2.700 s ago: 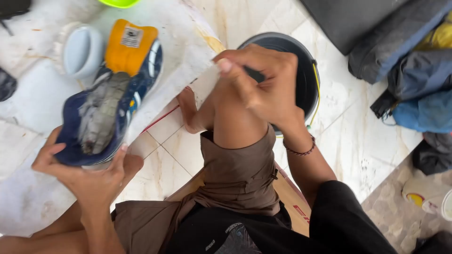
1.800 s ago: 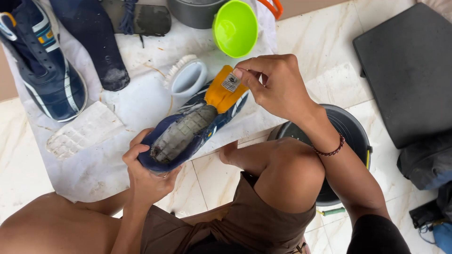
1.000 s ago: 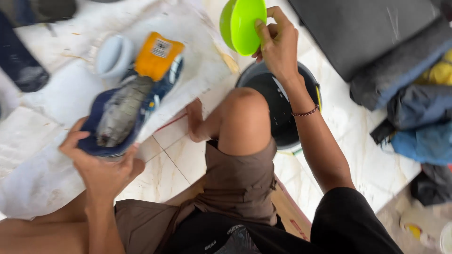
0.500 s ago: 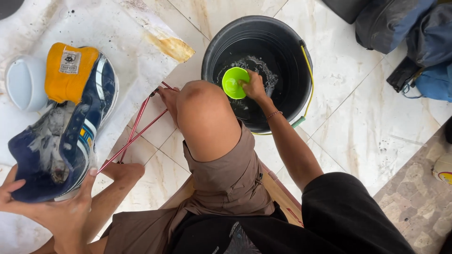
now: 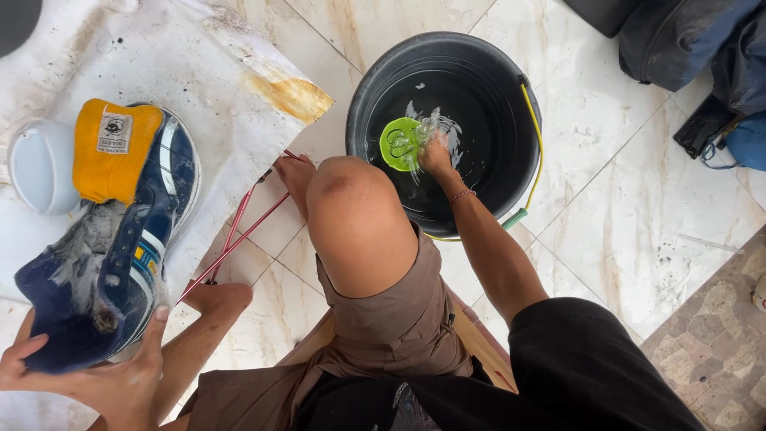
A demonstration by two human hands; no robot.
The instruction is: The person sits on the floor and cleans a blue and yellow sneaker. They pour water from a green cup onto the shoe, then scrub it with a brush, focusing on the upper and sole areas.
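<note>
At lower left, the left hand (image 5: pixel 104 383) clamps the heel of a soaked blue sneaker (image 5: pixel 108 247), likely soft, heavy and slippery; the heel cup looks the firmest hold. At upper centre, the right hand (image 5: pixel 431 156) closes on a light, rigid green scoop (image 5: pixel 396 144) dipped in the black bucket (image 5: pixel 527 152).

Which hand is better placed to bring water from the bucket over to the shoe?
Right, most likely. The right hand is already down in the black bucket, gripping the green scoop in the water. The left hand is busy holding the blue shoe by its heel over the white sheet.
</note>
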